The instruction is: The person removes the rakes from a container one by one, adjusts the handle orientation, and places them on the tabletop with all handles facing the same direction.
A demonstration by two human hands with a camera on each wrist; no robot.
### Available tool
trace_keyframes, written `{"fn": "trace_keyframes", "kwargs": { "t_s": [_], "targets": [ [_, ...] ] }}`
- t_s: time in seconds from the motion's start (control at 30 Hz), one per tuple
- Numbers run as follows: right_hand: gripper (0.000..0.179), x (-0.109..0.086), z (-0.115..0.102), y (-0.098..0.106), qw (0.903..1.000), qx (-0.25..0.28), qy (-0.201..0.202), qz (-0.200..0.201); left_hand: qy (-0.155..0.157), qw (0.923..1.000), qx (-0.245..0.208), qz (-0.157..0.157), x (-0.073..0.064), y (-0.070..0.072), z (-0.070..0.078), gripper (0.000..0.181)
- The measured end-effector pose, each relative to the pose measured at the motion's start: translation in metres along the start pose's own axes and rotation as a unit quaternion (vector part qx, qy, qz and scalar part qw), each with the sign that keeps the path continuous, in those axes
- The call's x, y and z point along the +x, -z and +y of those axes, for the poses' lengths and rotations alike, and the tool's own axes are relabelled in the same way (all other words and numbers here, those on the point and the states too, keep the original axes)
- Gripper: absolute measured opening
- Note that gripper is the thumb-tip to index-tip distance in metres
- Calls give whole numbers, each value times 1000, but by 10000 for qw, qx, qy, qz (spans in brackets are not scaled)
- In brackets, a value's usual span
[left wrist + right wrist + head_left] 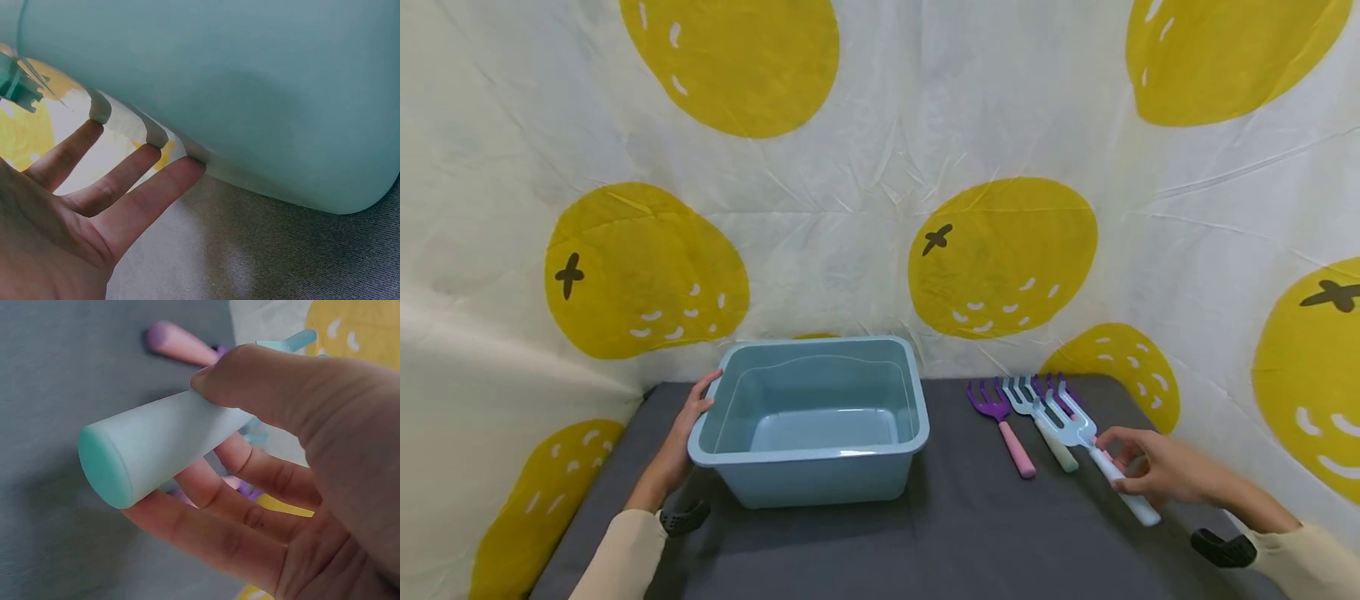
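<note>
A light blue plastic basin stands on the dark cloth, and nothing shows inside it. My left hand is at its left side; in the left wrist view the straight fingertips touch the outer wall. My right hand pinches the white handle of a pale blue garden hand fork between thumb and fingers, its tines towards the back. Beside it lie a purple garden hand fork with a pink handle and a pale blue one with a pale green handle. Another purple fork is mostly hidden behind them.
The dark grey cloth covers the table. Behind it hangs a white curtain printed with large yellow fruits, meeting the table's back edge. The forks lie close together, overlapping, to the right of the basin.
</note>
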State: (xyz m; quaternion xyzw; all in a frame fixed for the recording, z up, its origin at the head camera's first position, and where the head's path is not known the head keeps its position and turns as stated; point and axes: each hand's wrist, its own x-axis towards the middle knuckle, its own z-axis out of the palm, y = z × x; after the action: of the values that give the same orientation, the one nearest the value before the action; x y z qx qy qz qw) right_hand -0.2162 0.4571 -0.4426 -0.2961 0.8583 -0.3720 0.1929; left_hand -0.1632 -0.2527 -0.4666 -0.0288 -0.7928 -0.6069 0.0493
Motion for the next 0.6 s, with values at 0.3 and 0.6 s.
{"fn": "trace_keyframes", "kwargs": {
  "t_s": [0.3, 0.6],
  "targets": [
    [42, -39, 42, -31, 9892, 1145, -915, -89, -131, 9999, 33, -39, 2, 7, 8, 59],
    [44, -56, 59, -40, 9838, 942, -1527, 17, -121, 9999, 25, -12, 3, 14, 13, 59]
  ]
}}
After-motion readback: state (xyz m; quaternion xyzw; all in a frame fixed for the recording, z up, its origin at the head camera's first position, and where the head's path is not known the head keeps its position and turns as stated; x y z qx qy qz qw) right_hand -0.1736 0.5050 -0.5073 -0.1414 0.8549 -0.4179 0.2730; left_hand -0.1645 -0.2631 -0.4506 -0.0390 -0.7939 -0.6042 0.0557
